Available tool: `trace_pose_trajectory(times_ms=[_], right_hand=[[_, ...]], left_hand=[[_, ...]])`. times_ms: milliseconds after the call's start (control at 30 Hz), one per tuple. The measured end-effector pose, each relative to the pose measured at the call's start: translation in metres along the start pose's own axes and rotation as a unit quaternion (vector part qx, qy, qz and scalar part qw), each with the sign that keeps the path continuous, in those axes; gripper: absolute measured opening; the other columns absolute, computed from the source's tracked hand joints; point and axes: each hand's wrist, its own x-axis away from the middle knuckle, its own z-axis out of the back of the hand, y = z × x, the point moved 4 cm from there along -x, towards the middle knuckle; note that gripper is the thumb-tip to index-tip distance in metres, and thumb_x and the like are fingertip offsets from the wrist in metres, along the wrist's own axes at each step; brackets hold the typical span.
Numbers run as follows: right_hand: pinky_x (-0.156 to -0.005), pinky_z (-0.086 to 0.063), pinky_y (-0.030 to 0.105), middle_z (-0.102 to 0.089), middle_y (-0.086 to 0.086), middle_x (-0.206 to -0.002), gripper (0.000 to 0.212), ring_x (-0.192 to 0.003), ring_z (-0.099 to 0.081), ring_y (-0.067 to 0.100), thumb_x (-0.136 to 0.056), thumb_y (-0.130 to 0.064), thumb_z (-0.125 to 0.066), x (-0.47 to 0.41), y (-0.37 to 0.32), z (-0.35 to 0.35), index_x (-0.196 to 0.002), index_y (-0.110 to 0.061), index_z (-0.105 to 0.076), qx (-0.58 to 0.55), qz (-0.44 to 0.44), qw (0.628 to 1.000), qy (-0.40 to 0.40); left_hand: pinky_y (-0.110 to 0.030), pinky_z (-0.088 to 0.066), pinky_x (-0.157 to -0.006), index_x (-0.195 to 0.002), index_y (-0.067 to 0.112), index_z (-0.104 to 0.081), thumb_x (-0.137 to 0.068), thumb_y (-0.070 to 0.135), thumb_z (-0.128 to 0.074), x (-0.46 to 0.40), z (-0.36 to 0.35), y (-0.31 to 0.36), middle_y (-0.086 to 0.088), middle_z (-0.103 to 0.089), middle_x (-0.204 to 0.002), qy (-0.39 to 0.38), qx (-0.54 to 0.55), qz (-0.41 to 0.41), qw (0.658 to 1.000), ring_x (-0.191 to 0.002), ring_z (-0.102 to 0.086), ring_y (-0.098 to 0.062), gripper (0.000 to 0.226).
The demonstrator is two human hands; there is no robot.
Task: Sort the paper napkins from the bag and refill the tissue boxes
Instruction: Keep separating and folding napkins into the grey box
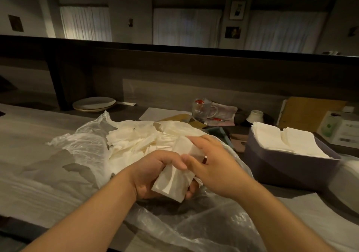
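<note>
A clear plastic bag lies open on the counter with a loose heap of white paper napkins in it. My left hand grips a small stack of folded napkins just above the bag's near side. My right hand is beside it, thumb and fingers pinching a single napkin at the top of that stack. To the right stands a dark tissue box, open at the top, with a flat pile of napkins inside.
At the back of the counter are stacked plates, a glass mug, papers, a small white cup and a brown folder. A white carton and a bottle stand behind the tissue box. A raised dark ledge runs behind everything.
</note>
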Motion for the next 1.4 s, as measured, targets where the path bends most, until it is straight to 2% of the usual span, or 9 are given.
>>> trace_pose_trajectory(times_ms=[167, 233, 367, 533, 700, 867, 1133, 1267, 1400], right_hand=[[-0.087, -0.06, 0.04, -0.068, -0.012, -0.1, 0.013, -0.093, -0.066, 0.01, -0.095, -0.039, -0.068, 0.009, -0.006, 0.019, -0.106, -0.033, -0.066, -0.095, -0.009, 0.995, 0.012], [-0.08, -0.063, 0.034, -0.072, -0.012, -0.095, 0.008, -0.087, -0.069, 0.006, -0.095, -0.035, -0.069, 0.017, -0.002, 0.035, -0.103, -0.036, -0.066, -0.139, -0.019, 0.989, 0.042], [-0.083, -0.063, 0.036, -0.072, -0.019, -0.094, 0.013, -0.09, -0.07, 0.007, -0.094, -0.031, -0.07, 0.049, 0.026, 0.069, -0.1, -0.04, -0.064, -0.179, -0.05, 0.979, 0.088], [-0.079, -0.061, 0.031, -0.072, -0.012, -0.087, 0.014, -0.082, -0.069, 0.007, -0.093, -0.025, -0.072, 0.1, 0.073, 0.099, -0.1, -0.035, -0.066, -0.101, -0.119, 0.981, 0.113], [-0.07, -0.057, 0.021, -0.071, -0.014, -0.088, 0.017, -0.081, -0.068, -0.001, -0.092, -0.027, -0.073, 0.138, 0.115, 0.118, -0.1, -0.039, -0.065, -0.053, -0.184, 0.976, 0.108], [-0.071, -0.051, 0.017, -0.071, -0.014, -0.093, 0.014, -0.088, -0.068, 0.003, -0.092, -0.03, -0.074, 0.154, 0.134, 0.121, -0.1, -0.038, -0.065, -0.04, -0.214, 0.972, 0.089], [-0.083, -0.062, 0.047, -0.077, 0.0, -0.098, 0.017, -0.097, -0.075, 0.024, -0.096, -0.017, -0.066, 0.131, 0.115, 0.145, -0.112, -0.023, -0.068, -0.453, -0.16, 0.846, 0.231], [-0.09, -0.06, 0.048, -0.073, -0.001, -0.107, 0.012, -0.103, -0.071, 0.022, -0.099, -0.023, -0.064, 0.102, 0.105, 0.181, -0.108, -0.03, -0.066, -0.385, -0.152, 0.867, 0.277], [-0.09, -0.06, 0.041, -0.066, -0.001, -0.112, 0.018, -0.102, -0.066, 0.021, -0.098, -0.024, -0.066, 0.067, 0.115, 0.216, -0.116, -0.024, -0.062, -0.298, -0.19, 0.895, 0.274]], left_hand=[[-0.046, -0.052, -0.092, -0.146, 0.005, -0.044, -0.077, 0.013, -0.075, 0.002, -0.004, -0.002, -0.024, -0.066, -0.113, -0.019, 0.006, 0.023, 1.0, -0.104, -0.065, -0.038, 0.076], [-0.042, -0.055, -0.095, -0.14, 0.009, -0.054, -0.083, 0.016, -0.076, 0.002, -0.012, 0.005, -0.016, -0.071, -0.119, 0.05, -0.083, 0.014, 0.995, -0.109, -0.069, -0.034, 0.061], [-0.02, -0.053, -0.076, -0.104, 0.025, -0.075, -0.094, 0.043, -0.07, -0.004, -0.045, 0.026, 0.012, -0.078, -0.091, 0.237, -0.41, -0.014, 0.88, -0.085, -0.073, 0.0, 0.021], [-0.028, -0.053, -0.067, -0.087, 0.032, -0.076, -0.094, 0.042, -0.068, -0.049, -0.097, 0.028, 0.013, -0.071, -0.078, 0.223, -0.6, -0.092, 0.762, -0.07, -0.063, 0.0, 0.014], [-0.022, -0.054, -0.076, -0.109, 0.035, -0.075, -0.091, 0.033, -0.071, -0.099, -0.132, -0.001, 0.016, -0.072, -0.095, 0.144, -0.623, -0.057, 0.766, -0.087, -0.066, -0.004, 0.018], [-0.028, -0.059, -0.084, -0.103, 0.035, -0.075, -0.091, 0.033, -0.071, -0.12, -0.136, -0.018, 0.015, -0.071, -0.093, 0.139, -0.638, -0.032, 0.757, -0.086, -0.066, -0.002, 0.013], [-0.035, -0.063, -0.085, -0.108, 0.029, -0.075, -0.088, 0.04, -0.077, -0.127, -0.149, -0.007, 0.012, -0.078, -0.097, 0.181, -0.34, -0.104, 0.917, -0.091, -0.075, -0.008, 0.023], [-0.038, -0.061, -0.08, -0.102, 0.023, -0.078, -0.093, 0.047, -0.065, -0.127, -0.149, 0.02, 0.0, -0.078, -0.09, 0.214, -0.256, -0.16, 0.929, -0.084, -0.075, -0.019, 0.029], [-0.031, -0.053, -0.07, -0.098, 0.021, -0.077, -0.103, 0.034, -0.055, -0.129, -0.134, 0.044, -0.005, -0.072, -0.08, 0.309, -0.206, -0.253, 0.893, -0.074, -0.063, -0.017, 0.026]])
